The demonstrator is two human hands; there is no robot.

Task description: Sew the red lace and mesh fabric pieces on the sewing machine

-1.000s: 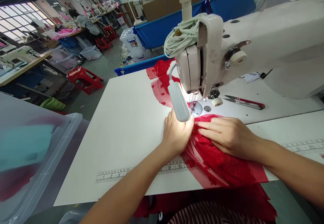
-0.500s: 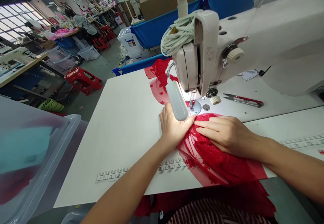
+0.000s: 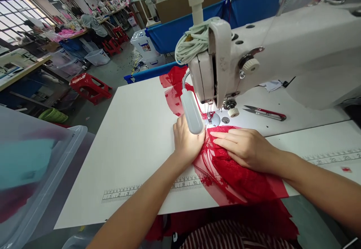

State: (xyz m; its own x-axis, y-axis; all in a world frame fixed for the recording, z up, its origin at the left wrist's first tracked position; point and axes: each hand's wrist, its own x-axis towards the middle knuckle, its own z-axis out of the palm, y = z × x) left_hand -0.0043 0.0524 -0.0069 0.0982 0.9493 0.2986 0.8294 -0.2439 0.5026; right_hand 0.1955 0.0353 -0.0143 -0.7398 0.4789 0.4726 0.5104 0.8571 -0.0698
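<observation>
The left hand (image 3: 186, 142) rested on the near left edge of a piece of red lace fabric (image 3: 239, 177), fingers bent forward; a small white lamp head (image 3: 191, 112) covered its fingertips, so whether it pinched the cloth or only pressed it could not be told. The right hand (image 3: 244, 147) lay just right of it, open and flat, palm down, fingers straight and together, holding the fabric against the white table (image 3: 135, 129). The fabric ran from the near table edge, where it hung over, under both hands to the presser foot (image 3: 209, 118) of a white sewing machine (image 3: 282, 53) just beyond the fingertips, with more red cloth lying on the far side of the machine. A coil of pale cord (image 3: 193, 44) sat on the machine's head. Red-handled thread snips (image 3: 265, 112) lay on the table to the right of the foot. A printed ruler (image 3: 126, 193) ran along the near table edge. At the near left stood a clear plastic bin (image 3: 42, 174); farther left, a red stool (image 3: 88, 87) stood on the floor, and a person (image 3: 91, 21) bent over a far workbench.
</observation>
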